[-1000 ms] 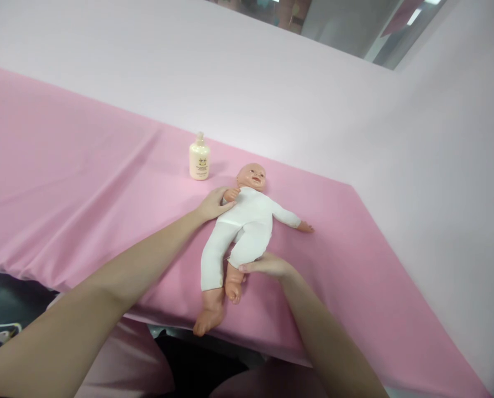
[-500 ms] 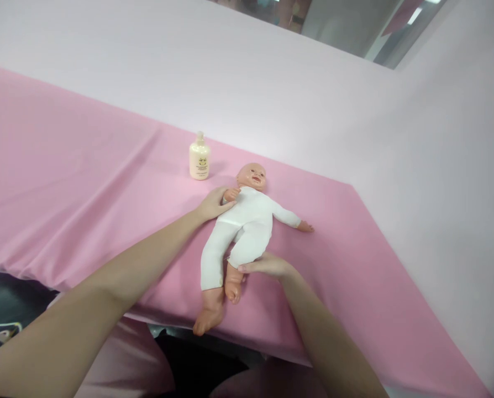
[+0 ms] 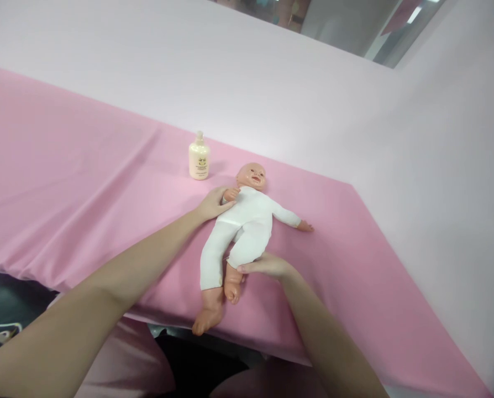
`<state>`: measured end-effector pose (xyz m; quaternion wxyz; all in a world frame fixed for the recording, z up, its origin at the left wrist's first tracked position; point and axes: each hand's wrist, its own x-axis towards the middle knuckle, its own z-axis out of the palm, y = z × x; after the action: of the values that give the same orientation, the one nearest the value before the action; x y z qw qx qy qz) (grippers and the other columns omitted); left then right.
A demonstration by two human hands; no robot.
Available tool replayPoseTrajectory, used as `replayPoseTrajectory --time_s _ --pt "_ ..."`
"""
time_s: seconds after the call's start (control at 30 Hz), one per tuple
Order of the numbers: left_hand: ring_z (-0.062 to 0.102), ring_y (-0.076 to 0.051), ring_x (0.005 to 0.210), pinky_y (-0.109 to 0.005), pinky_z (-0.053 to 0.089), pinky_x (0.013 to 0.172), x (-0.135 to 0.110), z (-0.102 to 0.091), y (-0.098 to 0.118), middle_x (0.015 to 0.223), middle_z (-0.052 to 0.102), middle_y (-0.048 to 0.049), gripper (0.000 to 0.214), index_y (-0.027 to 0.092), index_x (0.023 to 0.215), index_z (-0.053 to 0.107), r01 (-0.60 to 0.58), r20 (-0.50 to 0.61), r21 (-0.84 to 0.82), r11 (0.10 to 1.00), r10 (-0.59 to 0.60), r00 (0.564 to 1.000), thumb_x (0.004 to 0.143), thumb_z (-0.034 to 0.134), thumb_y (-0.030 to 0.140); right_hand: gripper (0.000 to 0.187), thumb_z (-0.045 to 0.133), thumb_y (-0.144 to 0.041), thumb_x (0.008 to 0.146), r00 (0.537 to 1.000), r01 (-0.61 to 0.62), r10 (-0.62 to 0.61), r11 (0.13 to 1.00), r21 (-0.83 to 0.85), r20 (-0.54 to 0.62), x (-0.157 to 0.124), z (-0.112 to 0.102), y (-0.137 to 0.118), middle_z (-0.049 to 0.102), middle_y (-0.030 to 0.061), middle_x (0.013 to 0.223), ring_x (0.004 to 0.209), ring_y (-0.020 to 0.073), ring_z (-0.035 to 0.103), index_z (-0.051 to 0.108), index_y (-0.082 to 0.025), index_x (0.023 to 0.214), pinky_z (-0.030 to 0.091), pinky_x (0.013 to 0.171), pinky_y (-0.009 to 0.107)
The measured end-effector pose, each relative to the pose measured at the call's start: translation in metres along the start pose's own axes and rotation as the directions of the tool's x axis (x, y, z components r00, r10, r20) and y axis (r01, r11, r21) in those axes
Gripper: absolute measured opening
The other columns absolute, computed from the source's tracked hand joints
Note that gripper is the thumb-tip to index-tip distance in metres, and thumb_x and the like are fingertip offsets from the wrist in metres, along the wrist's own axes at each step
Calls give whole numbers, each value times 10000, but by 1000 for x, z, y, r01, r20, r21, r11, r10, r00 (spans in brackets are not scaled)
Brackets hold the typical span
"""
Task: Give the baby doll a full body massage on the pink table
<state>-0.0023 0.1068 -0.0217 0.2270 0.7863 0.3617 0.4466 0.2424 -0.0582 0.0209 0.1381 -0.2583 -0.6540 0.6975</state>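
Note:
A baby doll (image 3: 245,226) in a white bodysuit lies on its back on a pink cloth (image 3: 106,182), head toward the far wall and feet at the near edge. My left hand (image 3: 213,203) grips the doll's bent arm at its shoulder, fingers wrapped round it. Lower down, my right hand (image 3: 264,265) holds the doll's bent leg just above the bare foot, thumb and fingers closed on it. The doll's other arm stretches out to the right and its other leg lies straight.
A cream lotion bottle (image 3: 199,157) with a pump top stands upright on the cloth just beyond the doll's head, to the left. Pale pink walls close off the back and right. The cloth's near edge hangs over in front of me.

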Motion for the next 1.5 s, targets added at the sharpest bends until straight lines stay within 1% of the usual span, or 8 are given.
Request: replayPoseTrajectory --time_s 0.23,0.4,0.57,0.73,0.9,1.17,1.33,1.5 --pt "741 -334 1208 -515 562 1159 1 -1 2 1300 810 -119 499 213 1275 740 10 16 -4 1000 -10 1000 947 685 585 643 875 -688 867 1000 13 -13 1000 9 -27 1 -1 4 735 132 1016 972 297 784 810 -153 1218 694 790 378" --pt "743 -329 1209 -516 563 1155 1 -1 2 1296 814 -122 485 204 1267 734 11 14 -7 1000 -11 1000 947 682 565 703 875 -722 845 999 -37 37 999 4 -18 0 0 2 745 145 1056 991 300 786 812 -141 1235 693 809 375" --pt "745 -335 1203 -520 565 1144 0 0 -1 1277 812 -129 473 202 1273 722 14 9 1 1000 -14 1000 952 686 548 651 882 -690 855 999 -4 4 1000 0 -51 -1 -2 8 740 130 1019 970 296 786 818 -152 1217 697 790 379" --pt "744 -339 1201 -520 566 1139 0 0 -1 1269 816 -125 472 207 1274 726 8 1 1 1000 -8 1000 945 687 544 672 880 -697 860 998 -54 53 999 -7 -25 -1 -2 6 736 134 1015 946 284 786 808 -136 1222 696 786 368" --pt "742 -335 1203 -521 564 1142 0 -1 0 1284 813 -120 476 212 1266 728 14 12 -5 1000 -14 1000 933 690 551 642 874 -692 865 999 4 -4 1000 -8 -44 0 0 4 733 130 993 953 292 783 819 -138 1185 695 798 377" --pt "743 -342 1211 -526 564 1151 1 -1 0 1286 808 -127 476 211 1262 725 11 14 0 1000 -11 1000 939 685 560 660 866 -702 868 1000 4 -4 1000 0 -25 1 3 -3 727 128 993 948 287 781 810 -139 1208 698 785 377" --pt "744 -341 1188 -529 567 1139 0 0 0 1261 814 -129 477 199 1261 729 6 7 2 1000 -6 1000 935 683 544 644 874 -693 863 999 1 -1 1000 -3 -38 0 1 2 733 126 1011 979 299 786 815 -156 1212 698 802 385" --pt "737 -332 1220 -520 553 1162 0 0 -1 1300 807 -120 487 209 1287 729 18 12 3 1000 -18 1000 943 684 550 670 875 -701 861 1000 -4 4 1000 -3 -29 0 1 0 738 144 1035 1008 308 782 809 -135 1214 695 821 388"
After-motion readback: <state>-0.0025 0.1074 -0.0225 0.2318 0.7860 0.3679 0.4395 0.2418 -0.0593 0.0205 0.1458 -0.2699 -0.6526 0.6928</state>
